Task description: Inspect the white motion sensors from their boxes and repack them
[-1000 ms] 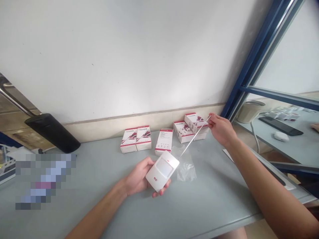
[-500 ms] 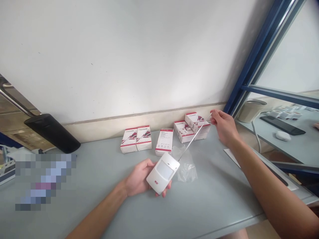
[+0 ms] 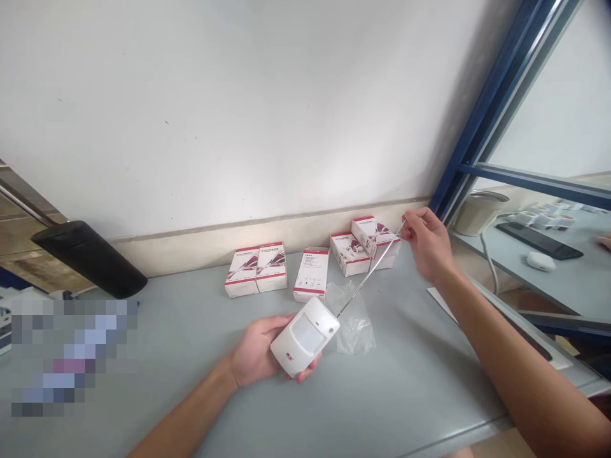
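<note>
the left hand (image 3: 258, 351) had its grip closed around a white detector (image 3: 305, 337), held above the grey tabletop (image 3: 181, 337). the right hand (image 3: 427, 245) pinched the thin metal antenna (image 3: 367, 274) near its upper tip. a clear plastic bag (image 3: 356, 332) lay nearby, and red-and-white boxes (image 3: 311, 272) sat close to the wall (image 3: 238, 127).

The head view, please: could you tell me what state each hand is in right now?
Left hand: holding the white motion detector.
Right hand: pinching the far end of the antenna.
</note>
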A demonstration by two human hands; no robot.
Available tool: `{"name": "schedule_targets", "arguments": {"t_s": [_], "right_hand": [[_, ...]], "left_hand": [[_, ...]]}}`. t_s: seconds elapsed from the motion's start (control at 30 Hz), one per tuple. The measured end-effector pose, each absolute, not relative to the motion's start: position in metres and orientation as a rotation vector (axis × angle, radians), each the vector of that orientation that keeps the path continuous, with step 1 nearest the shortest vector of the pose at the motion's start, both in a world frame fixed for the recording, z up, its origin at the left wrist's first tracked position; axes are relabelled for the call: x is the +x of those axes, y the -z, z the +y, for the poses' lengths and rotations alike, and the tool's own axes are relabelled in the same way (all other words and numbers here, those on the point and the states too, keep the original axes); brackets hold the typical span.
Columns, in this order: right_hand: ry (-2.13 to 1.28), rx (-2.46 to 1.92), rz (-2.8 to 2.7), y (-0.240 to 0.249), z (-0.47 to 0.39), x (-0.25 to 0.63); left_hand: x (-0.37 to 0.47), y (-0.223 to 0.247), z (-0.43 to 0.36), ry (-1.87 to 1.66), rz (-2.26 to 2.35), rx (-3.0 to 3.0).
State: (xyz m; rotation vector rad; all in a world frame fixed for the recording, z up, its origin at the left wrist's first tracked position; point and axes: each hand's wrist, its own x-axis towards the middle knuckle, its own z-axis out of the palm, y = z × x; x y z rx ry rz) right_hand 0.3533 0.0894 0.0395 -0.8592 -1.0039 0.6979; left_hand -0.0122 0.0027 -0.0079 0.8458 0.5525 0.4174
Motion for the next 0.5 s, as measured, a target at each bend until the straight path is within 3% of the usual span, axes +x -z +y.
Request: {"name": "schedule_targets", "arguments": {"t_s": [0.5], "right_hand": [[-0.851, -0.973, -1.64, -0.033, 0.044, 0.281]], "left_hand": [[-0.009, 0.008, -0.001, -0.541, 0.602, 0.783]]}}
